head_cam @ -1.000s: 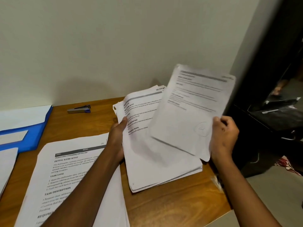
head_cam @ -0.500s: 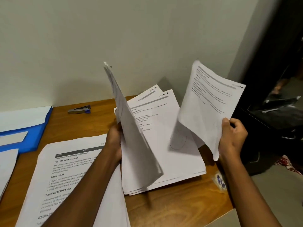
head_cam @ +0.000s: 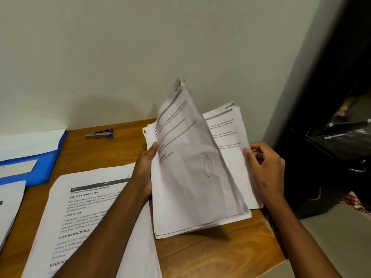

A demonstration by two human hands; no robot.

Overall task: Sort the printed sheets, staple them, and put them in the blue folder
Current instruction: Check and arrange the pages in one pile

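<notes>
Left hand (head_cam: 143, 173) grasping the left edge of a raised, tilted printed sheet (head_cam: 186, 157) over a paper stack (head_cam: 200, 221) on the wooden desk (head_cam: 210, 255), right hand (head_cam: 265, 169) pinching another sheet's (head_cam: 226, 133) right edge, stapler (head_cam: 99, 134) near the wall, open blue folder (head_cam: 40, 163) at far left, a second printed pile (head_cam: 84, 213) between folder and stack.

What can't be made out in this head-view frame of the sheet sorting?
- Lifted sheet, head view: motion blur makes its text unreadable.
- Stack beneath it: mostly covered by the lifted sheet; page count unclear.
- Blue folder: cut off by the left edge.
- Left hand: fingers hidden behind the paper.
- Stapler: too small to tell whether it is loaded.
</notes>
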